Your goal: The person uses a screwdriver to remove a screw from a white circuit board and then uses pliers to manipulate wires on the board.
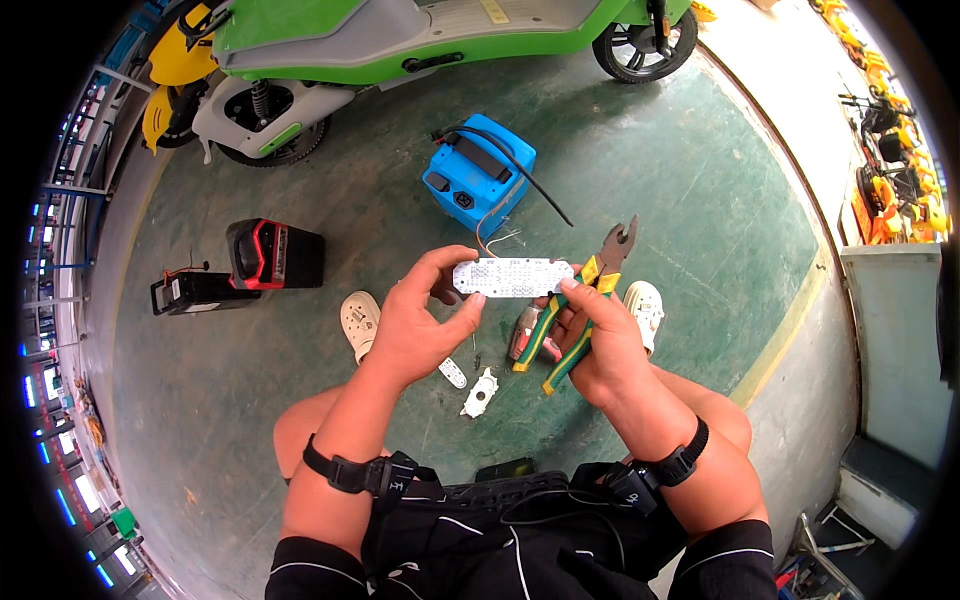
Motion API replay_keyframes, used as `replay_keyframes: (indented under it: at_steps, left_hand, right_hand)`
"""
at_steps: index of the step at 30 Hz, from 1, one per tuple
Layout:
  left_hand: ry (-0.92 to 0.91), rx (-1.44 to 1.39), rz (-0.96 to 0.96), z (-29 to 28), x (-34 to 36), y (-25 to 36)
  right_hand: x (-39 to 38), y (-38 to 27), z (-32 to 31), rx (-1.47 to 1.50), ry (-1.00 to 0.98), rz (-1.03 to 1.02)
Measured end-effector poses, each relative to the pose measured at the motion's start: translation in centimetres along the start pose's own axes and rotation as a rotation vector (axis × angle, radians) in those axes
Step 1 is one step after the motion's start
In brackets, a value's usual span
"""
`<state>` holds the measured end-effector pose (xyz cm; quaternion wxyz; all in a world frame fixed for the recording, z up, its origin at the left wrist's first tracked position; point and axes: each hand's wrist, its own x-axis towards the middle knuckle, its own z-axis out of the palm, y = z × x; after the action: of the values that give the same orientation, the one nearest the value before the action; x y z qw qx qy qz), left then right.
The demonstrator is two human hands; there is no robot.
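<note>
A white oblong circuit board (512, 278) with wires at its top is pinched at its left end by my left hand (432, 320). My right hand (607, 350) grips green-and-yellow pliers (616, 242), jaws upward, and its thumb presses on the board's right end. Behind those pliers is another red-handled tool (525, 335). A blue battery box (478, 160) with a black cable lies beyond my hands. On the floor between my feet are a white perforated strip (452, 373), a white plastic part (480, 394) and small bits that I cannot make out.
Black-and-red battery cases (275, 270) stand at left on the green floor (680, 180). A green scooter (400, 40) spans the top. A pale cabinet (895, 340) is at right, yellow vehicles (910, 170) behind it. My white shoes (645, 310) flank the parts.
</note>
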<state>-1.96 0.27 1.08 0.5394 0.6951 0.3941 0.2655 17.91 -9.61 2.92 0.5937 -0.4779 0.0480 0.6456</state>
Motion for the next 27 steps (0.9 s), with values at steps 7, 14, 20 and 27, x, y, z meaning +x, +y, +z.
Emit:
replay_keyframes:
  at_steps: [7,14,20,27]
  left_hand:
    - [0.042,-0.013,0.017,0.3,0.0,0.0]
    - [0.039,-0.029,0.019,0.2,-0.2,0.0]
    - [-0.062,-0.203,-0.04,0.2,-0.5,0.7]
    - [-0.037,-0.028,-0.019,0.6,-0.3,0.8]
  right_hand:
    - [-0.1,0.1,0.0,-0.004,0.002,0.003]
    - [-0.1,0.2,0.1,-0.019,-0.012,0.006]
    - [0.0,0.5,0.1,-0.012,-0.006,-0.032]
    - [-0.1,1.1,-0.3,-0.021,-0.036,-0.031]
